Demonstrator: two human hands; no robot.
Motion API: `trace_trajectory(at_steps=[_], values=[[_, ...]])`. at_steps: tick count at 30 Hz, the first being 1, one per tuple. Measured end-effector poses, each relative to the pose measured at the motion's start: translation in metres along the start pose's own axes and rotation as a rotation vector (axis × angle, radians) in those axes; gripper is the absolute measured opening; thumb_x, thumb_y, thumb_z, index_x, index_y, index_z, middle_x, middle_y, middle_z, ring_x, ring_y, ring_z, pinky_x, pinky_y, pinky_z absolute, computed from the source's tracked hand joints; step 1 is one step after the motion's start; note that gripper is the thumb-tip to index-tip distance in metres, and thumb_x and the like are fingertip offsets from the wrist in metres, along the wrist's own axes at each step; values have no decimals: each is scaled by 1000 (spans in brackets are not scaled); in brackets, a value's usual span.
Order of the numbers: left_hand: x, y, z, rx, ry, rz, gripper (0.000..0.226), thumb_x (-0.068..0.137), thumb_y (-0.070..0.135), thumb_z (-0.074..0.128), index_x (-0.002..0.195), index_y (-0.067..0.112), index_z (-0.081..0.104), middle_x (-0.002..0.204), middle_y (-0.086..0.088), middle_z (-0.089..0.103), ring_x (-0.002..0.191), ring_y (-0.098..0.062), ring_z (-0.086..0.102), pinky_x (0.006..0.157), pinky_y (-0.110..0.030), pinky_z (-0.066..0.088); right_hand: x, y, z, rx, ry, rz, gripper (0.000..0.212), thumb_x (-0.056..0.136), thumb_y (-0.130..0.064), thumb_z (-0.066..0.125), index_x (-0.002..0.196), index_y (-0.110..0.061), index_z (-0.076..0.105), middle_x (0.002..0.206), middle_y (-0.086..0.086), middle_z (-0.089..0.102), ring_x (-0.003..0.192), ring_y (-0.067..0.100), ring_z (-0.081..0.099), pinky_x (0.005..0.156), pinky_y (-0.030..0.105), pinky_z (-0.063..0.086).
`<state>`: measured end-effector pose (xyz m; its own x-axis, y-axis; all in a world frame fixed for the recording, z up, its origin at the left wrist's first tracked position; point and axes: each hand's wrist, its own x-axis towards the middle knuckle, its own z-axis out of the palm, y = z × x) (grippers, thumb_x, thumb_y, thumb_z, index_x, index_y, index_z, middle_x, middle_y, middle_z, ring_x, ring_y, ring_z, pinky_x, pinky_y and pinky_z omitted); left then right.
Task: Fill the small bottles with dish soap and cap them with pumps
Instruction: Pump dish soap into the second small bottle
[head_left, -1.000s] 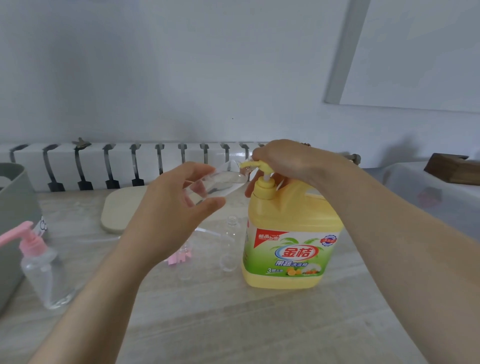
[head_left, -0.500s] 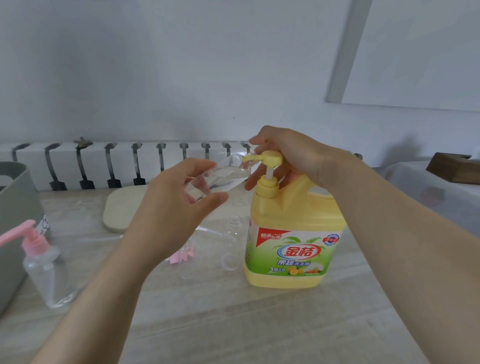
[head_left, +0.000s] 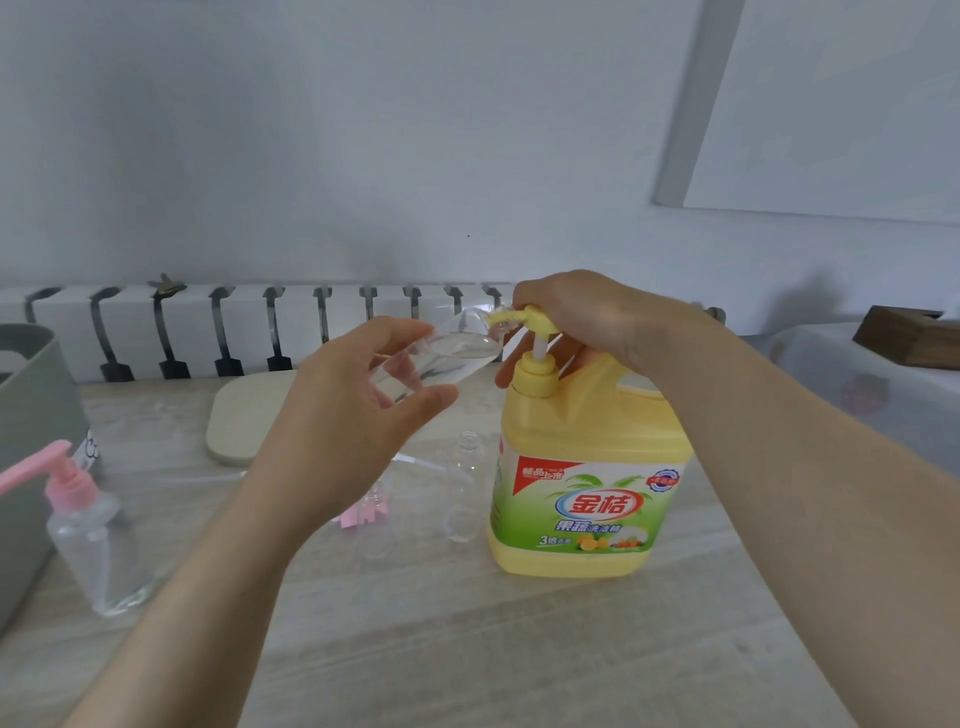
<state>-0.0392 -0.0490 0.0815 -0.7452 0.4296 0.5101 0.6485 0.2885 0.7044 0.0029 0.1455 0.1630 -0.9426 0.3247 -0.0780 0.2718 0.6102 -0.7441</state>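
Pale wood table (head_left: 467, 649): left hand (head_left: 353, 415) grips the tilted small bottle (head_left: 441, 353), its mouth at the nozzle. Right hand (head_left: 587, 312) curls over the dish soap jug (head_left: 587, 467) pump head (head_left: 535, 318), which is back up after a press a second ago. Filling is mid-way, more strokes likely needed.

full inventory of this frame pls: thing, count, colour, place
soap jug: 1, yellow with green label, on table right of centre
jug pump: 1, yellow, atop the jug, under right hand
held bottle: 1, clear, tilted, mouth at pump spout
capped bottle: 1, clear with pink pump, table left
open bottles: 2 seen, clear, uncapped, left of jug; one partly hidden
pink pump part: count unclear, behind left wrist
board: 1, beige, table rear
bin: 1, grey, far left
radiator: 1, white, along wall
wooden box: 1, brown, far right
table: 1, pale wood grain
left hand: grips held bottle
right hand: curled over jug pump
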Motion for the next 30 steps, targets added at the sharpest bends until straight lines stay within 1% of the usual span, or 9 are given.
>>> trace_trajectory(at_steps=[3,5,7,9,14,19,21,26,30], values=[[0,0,0,6,8,1,40,79,41,73,112,49,54,96,17,65,86,-6,59,61,-1,39,0,0,0,-5,-4,14,42,92,-26,41,109,4,65,94,14,74,97,38,67,85,45,55],[0,0,-1,23,6,-2,41,78,42,73,113,49,54,96,19,65,85,-5,60,58,-3,40,0,0,0,-20,14,15,37,93,-26,42,95,3,66,81,8,74,80,35,67,72,36,56],[0,0,0,38,3,-8,42,78,42,73,116,47,55,96,20,65,84,-4,61,57,-4,40,-1,-2,1,-79,58,14,26,95,-22,42,78,-7,55,66,3,61,62,23,52,56,26,43],[0,-1,0,45,-2,-14,44,78,42,74,118,44,57,95,20,65,84,-2,60,57,-3,40,-1,-5,3,-136,40,12,25,97,-14,40,74,-11,47,71,5,54,62,17,42,53,24,34],[0,-2,0,61,-13,-22,44,77,43,74,118,44,56,96,21,65,85,5,59,57,-5,41,1,-5,3,-150,3,-9,17,99,-17,38,92,-9,52,117,20,66,84,20,47,74,29,37],[-1,-2,0,67,-14,-15,45,77,42,74,118,43,57,93,22,65,92,14,56,66,-7,36,6,3,1,-142,9,-15,35,95,-29,41,96,-1,62,111,17,69,86,23,58,90,36,47],[-1,-2,0,56,-11,-11,44,77,41,74,118,43,57,93,22,65,97,16,53,71,-8,35,7,6,0,-79,-3,-15,45,91,-33,44,107,5,64,105,16,72,87,29,65,93,43,50],[-1,0,-1,49,-1,-1,42,79,42,73,117,46,54,96,22,65,103,17,50,74,-7,33,7,8,-5,101,-108,-15,48,84,-45,48,107,-8,68,92,16,74,73,28,67,74,35,54],[0,0,-1,41,-4,-7,41,79,42,73,115,46,54,99,21,65,105,11,53,75,-8,34,8,9,-9,163,-140,-25,44,83,-49,48,105,-14,61,90,17,74,90,36,69,88,43,53]])
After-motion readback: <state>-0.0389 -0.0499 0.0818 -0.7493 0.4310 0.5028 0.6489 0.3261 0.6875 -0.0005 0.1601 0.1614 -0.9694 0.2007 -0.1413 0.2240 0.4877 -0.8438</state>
